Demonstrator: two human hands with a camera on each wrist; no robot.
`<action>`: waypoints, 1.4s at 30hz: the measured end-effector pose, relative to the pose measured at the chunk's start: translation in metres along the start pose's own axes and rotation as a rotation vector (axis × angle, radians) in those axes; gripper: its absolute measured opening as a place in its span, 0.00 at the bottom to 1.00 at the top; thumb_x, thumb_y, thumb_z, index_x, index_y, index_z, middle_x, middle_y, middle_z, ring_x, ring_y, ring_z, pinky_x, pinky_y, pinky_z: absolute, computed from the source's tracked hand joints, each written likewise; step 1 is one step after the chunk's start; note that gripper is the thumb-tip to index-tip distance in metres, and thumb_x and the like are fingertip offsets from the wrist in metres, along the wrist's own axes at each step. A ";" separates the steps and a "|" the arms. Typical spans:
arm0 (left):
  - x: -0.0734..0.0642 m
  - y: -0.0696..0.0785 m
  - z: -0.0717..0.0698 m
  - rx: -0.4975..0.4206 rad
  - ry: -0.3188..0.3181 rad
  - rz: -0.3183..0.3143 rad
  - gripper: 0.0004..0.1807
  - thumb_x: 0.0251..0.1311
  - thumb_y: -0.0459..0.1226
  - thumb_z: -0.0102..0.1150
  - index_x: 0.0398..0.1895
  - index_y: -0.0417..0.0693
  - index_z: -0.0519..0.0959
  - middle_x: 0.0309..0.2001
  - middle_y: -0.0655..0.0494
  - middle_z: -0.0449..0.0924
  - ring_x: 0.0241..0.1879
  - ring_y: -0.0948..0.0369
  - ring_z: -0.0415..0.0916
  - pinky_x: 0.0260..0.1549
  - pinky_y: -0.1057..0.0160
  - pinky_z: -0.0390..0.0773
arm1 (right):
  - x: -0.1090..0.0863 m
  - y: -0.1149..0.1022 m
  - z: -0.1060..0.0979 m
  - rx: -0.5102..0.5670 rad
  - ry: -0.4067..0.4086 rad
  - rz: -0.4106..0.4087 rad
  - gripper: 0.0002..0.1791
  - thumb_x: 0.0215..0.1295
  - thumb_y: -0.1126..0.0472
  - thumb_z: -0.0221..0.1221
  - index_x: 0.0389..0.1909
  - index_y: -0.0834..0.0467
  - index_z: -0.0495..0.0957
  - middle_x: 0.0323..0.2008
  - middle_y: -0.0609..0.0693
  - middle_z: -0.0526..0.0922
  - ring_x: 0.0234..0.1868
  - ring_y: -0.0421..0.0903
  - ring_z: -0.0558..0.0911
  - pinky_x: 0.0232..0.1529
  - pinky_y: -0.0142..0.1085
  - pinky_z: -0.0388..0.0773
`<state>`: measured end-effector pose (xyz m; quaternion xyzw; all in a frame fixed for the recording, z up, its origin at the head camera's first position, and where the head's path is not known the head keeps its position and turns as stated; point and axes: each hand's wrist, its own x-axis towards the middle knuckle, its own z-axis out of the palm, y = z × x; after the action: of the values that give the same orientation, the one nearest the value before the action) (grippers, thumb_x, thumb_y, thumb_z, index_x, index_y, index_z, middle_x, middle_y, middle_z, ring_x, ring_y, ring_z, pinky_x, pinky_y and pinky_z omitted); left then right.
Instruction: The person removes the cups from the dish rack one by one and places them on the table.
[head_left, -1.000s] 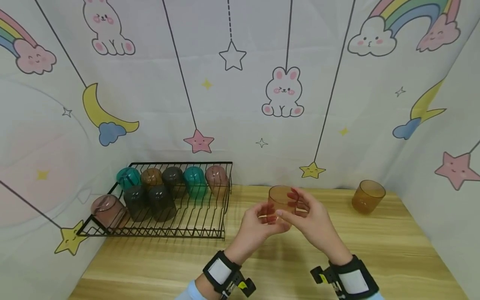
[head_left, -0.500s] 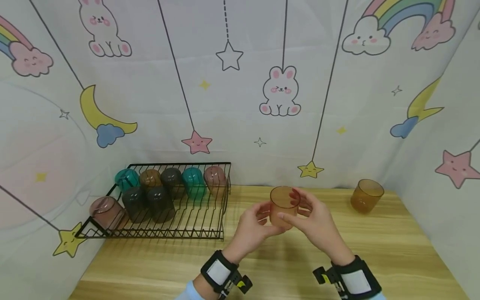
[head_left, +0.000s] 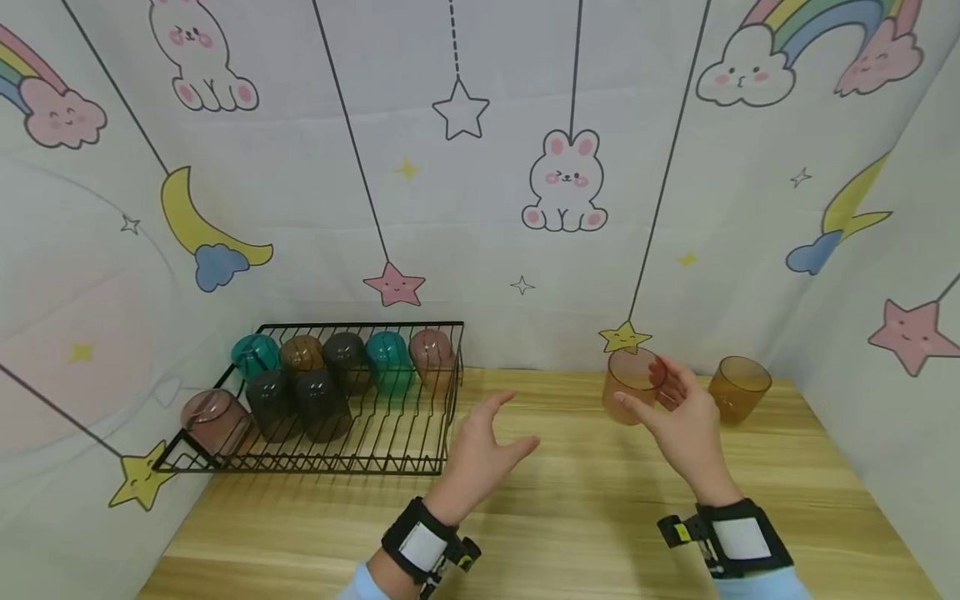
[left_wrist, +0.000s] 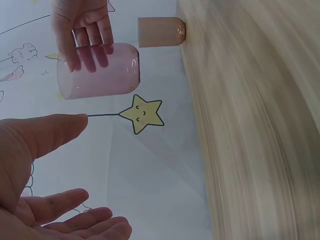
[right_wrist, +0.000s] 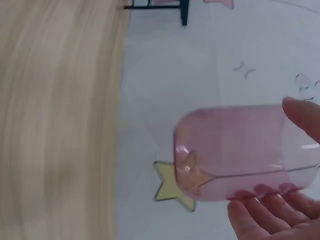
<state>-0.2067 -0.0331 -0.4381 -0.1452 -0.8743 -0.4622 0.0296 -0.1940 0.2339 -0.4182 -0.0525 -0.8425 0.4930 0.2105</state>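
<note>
A clear pink cup (head_left: 628,392), mouth up, is gripped near its rim by my right hand (head_left: 686,421), thumb on one side and fingers on the other. The right wrist view shows the same pink cup (right_wrist: 235,155) held in the air off the table. My left hand (head_left: 480,454) is apart from it, thumb and fingers spread with nothing between them, near the right side of the black wire rack (head_left: 405,467). Just beyond my right hand an amber cup (head_left: 738,390) stands upright on the table.
Several upside-down cups in teal, amber, grey and pink, such as the teal cup (head_left: 390,364), sit in the rack at the left. A wood-grain table (head_left: 570,533) lies below, with a printed cloth (head_left: 480,208) behind it.
Both hands held the pink cup before. The left hand has let go and drawn back left, while the right hand has carried the cup right, towards the amber cup.
</note>
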 end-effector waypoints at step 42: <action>-0.009 -0.007 0.003 0.053 -0.091 0.001 0.36 0.50 0.56 0.64 0.63 0.58 0.68 0.64 0.56 0.68 0.64 0.56 0.65 0.58 0.50 0.70 | 0.043 0.102 -0.004 -0.020 0.317 0.248 0.48 0.49 0.48 0.69 0.69 0.56 0.58 0.64 0.53 0.68 0.65 0.50 0.67 0.64 0.46 0.66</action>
<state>-0.2002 -0.0367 -0.4468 -0.1655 -0.8866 -0.4318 -0.0060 -0.2434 0.3013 -0.4905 -0.2350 -0.7907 0.4925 0.2776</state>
